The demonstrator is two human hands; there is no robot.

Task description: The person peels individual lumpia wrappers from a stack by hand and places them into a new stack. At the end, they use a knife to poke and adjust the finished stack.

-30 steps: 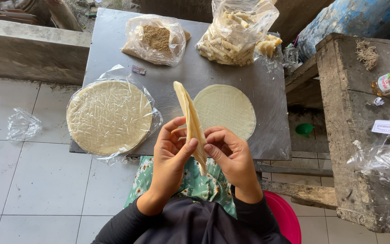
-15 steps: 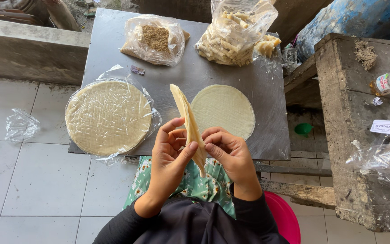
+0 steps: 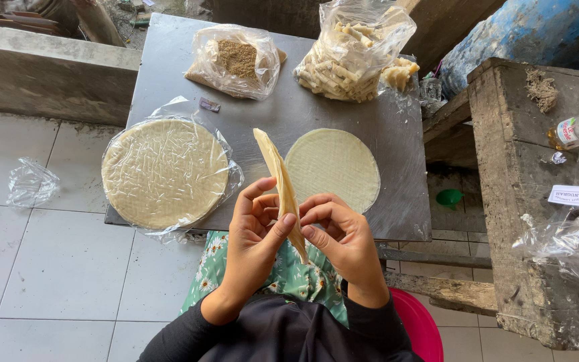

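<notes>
Little has moved since a moment ago: both hands keep pinching a thin, pale wrapper sheet [image 3: 280, 188], now tipped slightly more upright.

Left hand [image 3: 254, 234] and right hand [image 3: 340, 236] are closed on the sheet's lower part, thumbs and fingertips pressed to it, above a floral-clothed lap. Beyond them, a grey metal table [image 3: 169, 60] holds one round wrapper [image 3: 333, 167] lying flat, a plastic-wrapped stack of wrappers [image 3: 164, 171] to the left, a bag of brown crumbs [image 3: 237, 60] and a bag of rolled sticks [image 3: 350, 53] at the far edge.
</notes>
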